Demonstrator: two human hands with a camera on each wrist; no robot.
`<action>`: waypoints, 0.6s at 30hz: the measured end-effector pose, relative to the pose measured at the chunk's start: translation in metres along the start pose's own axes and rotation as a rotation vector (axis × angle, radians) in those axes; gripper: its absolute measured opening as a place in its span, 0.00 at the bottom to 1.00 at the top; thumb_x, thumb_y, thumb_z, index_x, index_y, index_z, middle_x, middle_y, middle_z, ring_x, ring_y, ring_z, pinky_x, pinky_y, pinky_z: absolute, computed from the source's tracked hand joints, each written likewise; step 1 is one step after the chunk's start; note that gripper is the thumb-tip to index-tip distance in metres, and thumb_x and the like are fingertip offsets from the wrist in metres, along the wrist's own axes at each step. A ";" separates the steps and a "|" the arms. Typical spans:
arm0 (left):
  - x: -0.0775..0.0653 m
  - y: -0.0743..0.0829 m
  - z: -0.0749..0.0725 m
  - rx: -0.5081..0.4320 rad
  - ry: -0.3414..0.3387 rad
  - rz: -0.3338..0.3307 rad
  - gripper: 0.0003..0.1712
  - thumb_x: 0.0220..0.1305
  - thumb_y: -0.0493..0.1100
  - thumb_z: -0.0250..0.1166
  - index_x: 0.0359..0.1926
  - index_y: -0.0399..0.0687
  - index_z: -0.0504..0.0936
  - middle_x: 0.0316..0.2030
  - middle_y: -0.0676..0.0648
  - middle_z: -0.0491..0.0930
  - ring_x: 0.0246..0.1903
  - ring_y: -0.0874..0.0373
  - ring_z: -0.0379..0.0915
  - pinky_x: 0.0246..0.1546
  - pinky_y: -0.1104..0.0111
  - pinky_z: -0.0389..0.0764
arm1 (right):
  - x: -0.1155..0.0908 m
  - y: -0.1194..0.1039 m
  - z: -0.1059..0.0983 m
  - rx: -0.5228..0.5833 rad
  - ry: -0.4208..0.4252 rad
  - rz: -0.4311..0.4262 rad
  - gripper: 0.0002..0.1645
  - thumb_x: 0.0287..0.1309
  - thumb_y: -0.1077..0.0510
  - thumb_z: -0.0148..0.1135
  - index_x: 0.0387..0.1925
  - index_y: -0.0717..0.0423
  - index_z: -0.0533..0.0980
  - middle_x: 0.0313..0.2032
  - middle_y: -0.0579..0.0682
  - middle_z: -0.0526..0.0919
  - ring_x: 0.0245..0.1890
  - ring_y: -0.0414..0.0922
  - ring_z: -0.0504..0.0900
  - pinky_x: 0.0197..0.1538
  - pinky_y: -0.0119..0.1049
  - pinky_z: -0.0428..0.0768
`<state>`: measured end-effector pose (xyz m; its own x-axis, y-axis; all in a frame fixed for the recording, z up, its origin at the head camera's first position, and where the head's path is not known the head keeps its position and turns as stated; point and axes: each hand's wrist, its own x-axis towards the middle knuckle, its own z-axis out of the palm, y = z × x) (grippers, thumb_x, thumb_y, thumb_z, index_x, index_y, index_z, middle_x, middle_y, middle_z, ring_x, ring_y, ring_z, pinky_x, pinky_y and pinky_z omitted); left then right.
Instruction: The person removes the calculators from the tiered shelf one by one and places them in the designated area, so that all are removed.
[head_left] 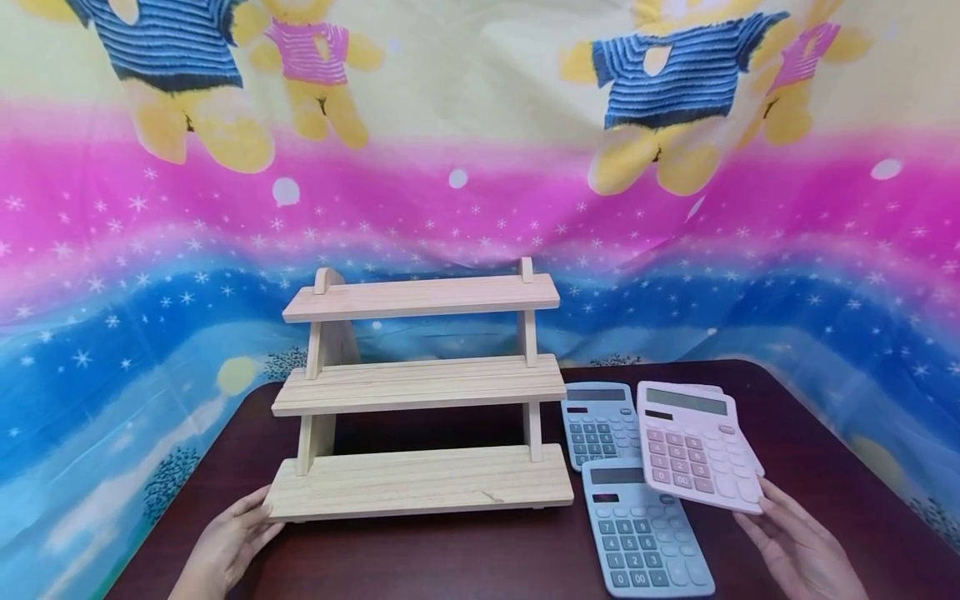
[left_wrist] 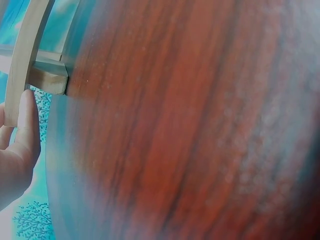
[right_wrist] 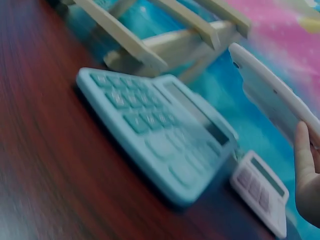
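Observation:
My left hand (head_left: 228, 543) grips the left end of the bottom board of a three-tier wooden shelf (head_left: 420, 483); in the left wrist view the thumb and fingers pinch the board's end (left_wrist: 20, 75). My right hand (head_left: 804, 546) holds a pink calculator (head_left: 693, 446) by its lower right corner. The right wrist view shows this calculator (right_wrist: 275, 92) raised off the table. Behind and below it lies a second pink calculator (right_wrist: 260, 192), mostly hidden in the head view. Two blue calculators lie right of the shelf, one nearer (head_left: 648, 533) and one farther back (head_left: 600, 421).
Everything stands on a dark reddish-brown table (head_left: 450, 558) with rounded back corners. A patterned cloth backdrop (head_left: 465, 200) with printed bears hangs behind and along both sides of it. The shelf takes up the left and middle of the tabletop.

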<state>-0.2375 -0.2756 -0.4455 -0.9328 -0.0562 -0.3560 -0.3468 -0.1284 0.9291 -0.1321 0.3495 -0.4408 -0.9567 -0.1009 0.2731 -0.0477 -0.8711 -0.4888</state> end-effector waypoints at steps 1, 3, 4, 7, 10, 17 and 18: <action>0.000 0.000 0.000 -0.001 -0.001 0.003 0.38 0.62 0.38 0.52 0.64 0.32 0.40 0.58 0.25 0.45 0.31 0.65 0.71 0.44 0.61 0.72 | -0.002 -0.002 -0.003 0.002 -0.004 0.001 0.29 0.63 0.71 0.22 0.49 0.65 0.72 0.47 0.56 0.74 0.48 0.49 0.71 0.51 0.40 0.70; -0.001 0.000 -0.001 0.003 0.002 0.004 0.37 0.62 0.38 0.52 0.64 0.32 0.41 0.58 0.25 0.45 0.31 0.65 0.71 0.44 0.62 0.72 | -0.006 -0.007 -0.010 -0.018 0.019 0.007 0.28 0.63 0.71 0.23 0.48 0.64 0.73 0.46 0.55 0.75 0.48 0.49 0.72 0.50 0.40 0.70; -0.001 0.000 -0.001 0.003 0.000 0.003 0.38 0.62 0.38 0.52 0.64 0.32 0.40 0.58 0.25 0.44 0.31 0.65 0.71 0.44 0.62 0.72 | -0.008 -0.009 -0.013 -0.028 0.028 0.014 0.28 0.64 0.71 0.23 0.47 0.63 0.73 0.46 0.55 0.75 0.47 0.49 0.72 0.50 0.40 0.71; -0.001 -0.001 -0.002 0.004 -0.003 0.001 0.38 0.61 0.38 0.53 0.64 0.32 0.40 0.58 0.25 0.45 0.31 0.65 0.71 0.44 0.61 0.72 | -0.015 -0.016 -0.025 -0.092 0.105 0.033 0.26 0.64 0.70 0.27 0.44 0.59 0.75 0.43 0.53 0.76 0.45 0.48 0.74 0.48 0.40 0.72; 0.002 -0.003 -0.004 -0.004 -0.001 0.008 0.39 0.60 0.38 0.54 0.64 0.32 0.41 0.53 0.25 0.56 0.32 0.64 0.71 0.44 0.61 0.73 | -0.021 -0.022 -0.037 -0.166 0.139 0.029 0.25 0.64 0.70 0.30 0.43 0.57 0.76 0.42 0.51 0.77 0.44 0.47 0.74 0.47 0.39 0.73; 0.007 -0.005 -0.005 -0.013 0.021 0.002 0.37 0.60 0.36 0.53 0.64 0.33 0.43 0.48 0.33 0.64 0.32 0.63 0.72 0.43 0.62 0.74 | -0.034 -0.038 -0.058 -0.165 0.068 0.108 0.27 0.65 0.68 0.27 0.44 0.56 0.76 0.44 0.51 0.76 0.45 0.46 0.74 0.47 0.38 0.73; 0.006 -0.004 -0.005 -0.012 0.018 0.001 0.37 0.60 0.36 0.54 0.64 0.33 0.43 0.48 0.32 0.63 0.32 0.63 0.72 0.43 0.62 0.73 | -0.035 -0.040 -0.060 -0.151 0.058 0.141 0.27 0.65 0.67 0.26 0.44 0.55 0.76 0.44 0.50 0.76 0.45 0.46 0.74 0.48 0.37 0.72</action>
<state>-0.2414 -0.2800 -0.4521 -0.9312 -0.0739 -0.3569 -0.3446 -0.1405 0.9282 -0.1139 0.4170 -0.4804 -0.9716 -0.1851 0.1476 0.0493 -0.7681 -0.6384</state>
